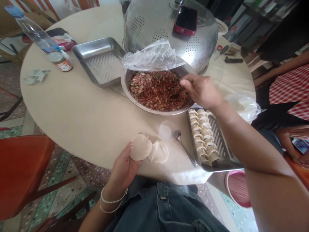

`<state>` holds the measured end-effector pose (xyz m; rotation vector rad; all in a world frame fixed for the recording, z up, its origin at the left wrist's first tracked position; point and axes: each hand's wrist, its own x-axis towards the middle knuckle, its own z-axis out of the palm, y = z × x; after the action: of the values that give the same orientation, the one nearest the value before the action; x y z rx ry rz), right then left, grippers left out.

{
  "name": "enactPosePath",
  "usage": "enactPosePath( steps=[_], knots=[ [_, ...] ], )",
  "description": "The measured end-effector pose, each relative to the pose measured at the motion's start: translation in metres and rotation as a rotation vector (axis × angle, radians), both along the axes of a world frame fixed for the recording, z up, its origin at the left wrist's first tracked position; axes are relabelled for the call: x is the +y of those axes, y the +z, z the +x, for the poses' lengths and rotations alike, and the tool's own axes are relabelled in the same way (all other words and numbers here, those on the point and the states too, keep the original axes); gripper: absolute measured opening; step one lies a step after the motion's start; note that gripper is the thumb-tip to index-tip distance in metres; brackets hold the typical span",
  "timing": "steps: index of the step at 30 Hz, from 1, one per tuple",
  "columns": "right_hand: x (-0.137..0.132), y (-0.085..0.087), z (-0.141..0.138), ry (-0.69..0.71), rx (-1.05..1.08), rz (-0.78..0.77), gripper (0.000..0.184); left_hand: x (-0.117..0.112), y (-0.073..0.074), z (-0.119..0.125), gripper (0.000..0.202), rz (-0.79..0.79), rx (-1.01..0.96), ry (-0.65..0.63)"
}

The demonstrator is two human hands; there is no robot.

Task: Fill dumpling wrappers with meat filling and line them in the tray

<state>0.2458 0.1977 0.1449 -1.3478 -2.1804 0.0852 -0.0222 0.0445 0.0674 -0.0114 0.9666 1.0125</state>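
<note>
My left hand (pixel 124 169) is at the table's near edge, palm up, holding a round white dumpling wrapper (pixel 140 147). A stack of more wrappers (pixel 158 152) lies on the table just right of it. My right hand (pixel 201 90) reaches over the right rim of a steel bowl (pixel 125 84) full of reddish minced filling (pixel 158 90). Its fingers are closed round a utensil whose tip dips into the filling; I cannot make out what the utensil is. A steel tray (pixel 225 151) with rows of folded dumplings (pixel 202 135) sits under my right forearm.
An empty steel tray (pixel 96 50), an upturned colander (pixel 149 22) with a phone (pixel 186 20) on it, a plastic bag (pixel 152 56), a bottle (pixel 32 30), a jar (pixel 59 61) and a spoon (pixel 184 148) lie around. Another person sits at right (pixel 287 87). An orange chair (pixel 21 170) stands at left.
</note>
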Motion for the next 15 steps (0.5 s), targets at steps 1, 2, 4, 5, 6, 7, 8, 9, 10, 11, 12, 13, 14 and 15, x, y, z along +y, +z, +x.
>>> enactPosePath(
  steps=[1,2,4,5,6,7,8,9,10,11,12,13,14,15],
  knots=[
    [0.000,-0.001,0.000,0.004,0.008,-0.014,0.047,0.000,0.000,0.000,0.044,-0.001,-0.005,-0.006],
    [0.000,-0.002,0.000,0.002,0.018,-0.020,0.049,-0.001,-0.001,0.000,0.043,-0.004,-0.006,-0.009],
    [-0.002,-0.002,0.000,-0.013,0.049,-0.026,0.051,0.000,0.000,0.000,0.041,-0.016,0.001,-0.009],
    [-0.004,-0.002,0.001,-0.024,0.073,-0.036,0.051,0.000,0.001,0.001,0.041,-0.020,0.006,-0.006],
    [-0.006,-0.001,0.001,-0.033,0.096,-0.046,0.051,0.000,0.002,0.001,0.041,-0.026,0.013,-0.001],
    [-0.008,-0.001,0.002,-0.038,0.122,-0.057,0.051,0.000,0.003,0.001,0.040,-0.034,0.016,0.004],
    [-0.010,-0.001,0.003,-0.041,0.147,-0.071,0.051,0.000,0.004,0.002,0.040,-0.043,0.019,0.010],
    [-0.011,-0.001,0.004,-0.045,0.172,-0.084,0.050,0.000,0.005,0.002,0.040,-0.051,0.017,0.014],
    [-0.013,-0.001,0.004,-0.053,0.199,-0.100,0.050,0.000,0.006,0.002,0.040,-0.058,0.013,0.018],
    [-0.014,-0.001,0.005,-0.063,0.229,-0.114,0.049,0.000,0.007,0.002,0.039,-0.064,0.005,0.018],
    [-0.015,-0.002,0.005,-0.076,0.269,-0.130,0.048,0.000,0.008,0.003,0.040,-0.065,-0.006,0.015],
    [-0.016,-0.002,0.005,-0.092,0.312,-0.141,0.047,0.000,0.008,0.003,0.040,-0.063,-0.017,0.013],
    [-0.016,-0.003,0.006,-0.108,0.351,-0.142,0.047,0.000,0.008,0.003,0.040,-0.061,-0.025,0.012],
    [-0.016,-0.003,0.006,-0.120,0.389,-0.139,0.048,0.000,0.008,0.003,0.040,-0.059,-0.031,0.014]
  ],
)
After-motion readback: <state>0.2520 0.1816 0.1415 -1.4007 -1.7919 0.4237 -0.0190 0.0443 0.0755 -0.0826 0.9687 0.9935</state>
